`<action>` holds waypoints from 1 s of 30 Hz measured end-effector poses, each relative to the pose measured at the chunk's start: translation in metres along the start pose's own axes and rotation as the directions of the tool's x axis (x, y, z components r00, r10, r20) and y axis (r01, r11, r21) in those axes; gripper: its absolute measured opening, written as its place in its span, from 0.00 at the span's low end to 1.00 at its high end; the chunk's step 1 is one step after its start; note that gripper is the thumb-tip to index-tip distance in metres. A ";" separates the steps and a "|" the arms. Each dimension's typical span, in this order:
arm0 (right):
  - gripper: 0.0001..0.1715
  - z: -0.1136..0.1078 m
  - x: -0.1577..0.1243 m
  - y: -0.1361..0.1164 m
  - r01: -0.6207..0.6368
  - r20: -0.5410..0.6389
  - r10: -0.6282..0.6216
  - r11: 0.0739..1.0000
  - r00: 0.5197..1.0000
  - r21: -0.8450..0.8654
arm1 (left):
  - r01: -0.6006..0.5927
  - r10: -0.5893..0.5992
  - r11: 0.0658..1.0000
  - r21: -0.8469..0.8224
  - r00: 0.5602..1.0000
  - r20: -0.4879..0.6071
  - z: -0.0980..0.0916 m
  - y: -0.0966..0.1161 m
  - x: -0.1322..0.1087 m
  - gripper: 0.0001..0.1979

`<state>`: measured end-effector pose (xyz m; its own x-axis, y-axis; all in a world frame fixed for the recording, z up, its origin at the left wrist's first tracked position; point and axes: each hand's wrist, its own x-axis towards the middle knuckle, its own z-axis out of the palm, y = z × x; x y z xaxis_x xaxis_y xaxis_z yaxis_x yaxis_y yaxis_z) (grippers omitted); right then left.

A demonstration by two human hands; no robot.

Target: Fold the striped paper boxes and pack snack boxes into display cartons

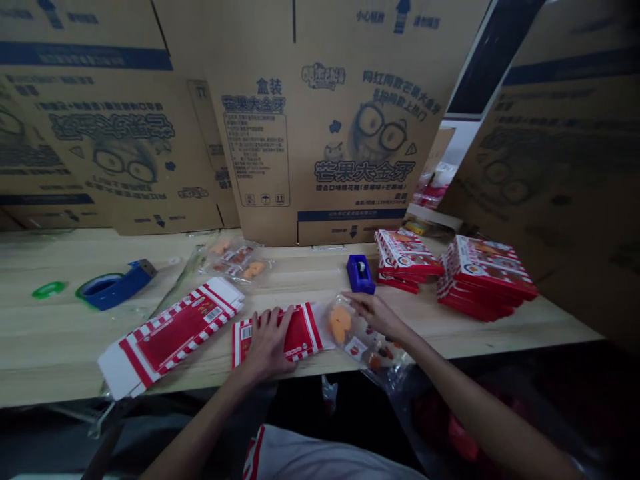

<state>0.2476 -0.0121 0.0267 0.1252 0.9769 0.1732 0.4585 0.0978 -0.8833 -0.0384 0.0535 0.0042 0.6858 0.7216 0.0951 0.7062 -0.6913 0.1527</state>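
Red box (303,331) touched; packet (354,344) pinched

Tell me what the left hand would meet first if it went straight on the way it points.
Likely the printed cardboard standing along the far side of the tabletop; the left hand points that way, though depth is unclear.

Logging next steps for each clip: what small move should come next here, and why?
Probably guide the clear packet to the white end of the red-and-white box under the left hand: the right hand grips the packet beside that end, and the left hand seems to steady the box.
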 end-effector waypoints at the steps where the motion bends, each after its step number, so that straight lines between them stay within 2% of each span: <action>1: 0.20 0.004 0.000 -0.003 0.040 0.048 -0.039 0.999 0.998 -0.034 | -0.002 0.002 1.000 0.013 1.000 -0.016 0.000 0.003 -0.001 0.54; 4: 0.22 0.011 0.002 -0.008 0.139 0.157 -0.119 0.983 0.981 -0.122 | 0.002 0.001 0.999 0.045 0.998 -0.059 -0.001 0.009 -0.005 0.53; 8: 0.24 0.012 0.012 -0.006 0.229 0.290 -0.157 0.945 0.944 -0.234 | 0.025 -0.020 0.997 0.068 0.997 -0.071 0.000 0.012 -0.006 0.53; 13: 0.28 0.010 0.026 -0.001 0.276 0.429 -0.114 0.900 0.896 -0.338 | 0.021 -0.016 0.995 0.093 0.998 -0.062 0.003 0.008 -0.004 0.53; 16: 0.30 0.023 0.030 0.002 0.274 0.456 -0.071 0.877 0.887 -0.396 | 0.002 0.004 0.996 0.084 0.997 -0.072 0.006 0.005 -0.001 0.54; 18: 0.30 0.038 0.032 0.006 0.226 0.448 -0.026 0.889 0.894 -0.399 | -0.017 0.022 0.997 0.074 0.998 -0.067 0.009 0.004 0.001 0.55; 22: 0.19 0.063 0.030 0.017 0.052 0.284 0.013 0.974 0.959 -0.220 | -0.043 0.040 0.998 0.044 0.997 0.058 0.018 -0.002 0.008 0.58; 24: 0.16 0.064 0.022 0.024 0.015 0.173 0.016 0.984 0.985 -0.177 | -0.040 0.035 0.998 0.042 0.992 0.123 0.022 -0.005 0.011 0.59; 26: 0.17 0.053 0.008 0.034 -0.033 -0.027 0.030 0.990 0.999 -0.139 | -0.044 0.037 0.998 0.046 0.989 0.141 0.025 -0.008 0.011 0.59; 27: 0.17 0.043 -0.002 0.041 -0.072 -0.160 0.056 0.993 0.985 -0.095 | -0.048 0.042 0.998 0.045 0.990 0.136 0.026 -0.009 0.011 0.58; 28: 0.17 0.031 -0.012 0.048 -0.113 -0.295 0.097 0.993 0.950 -0.039 | -0.055 0.049 0.998 0.042 0.991 0.125 0.027 -0.009 0.010 0.57; 30: 0.19 0.008 -0.032 0.062 -0.200 -0.474 0.207 0.978 0.856 0.066 | -0.065 0.061 0.997 0.034 0.993 0.104 0.027 -0.009 0.009 0.56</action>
<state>0.2649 -0.0353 -0.0371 0.6190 0.7663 0.1721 0.3653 -0.0869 -0.9268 -0.0341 0.0651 -0.0232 0.7420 0.6704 0.0012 0.6660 -0.7374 0.1125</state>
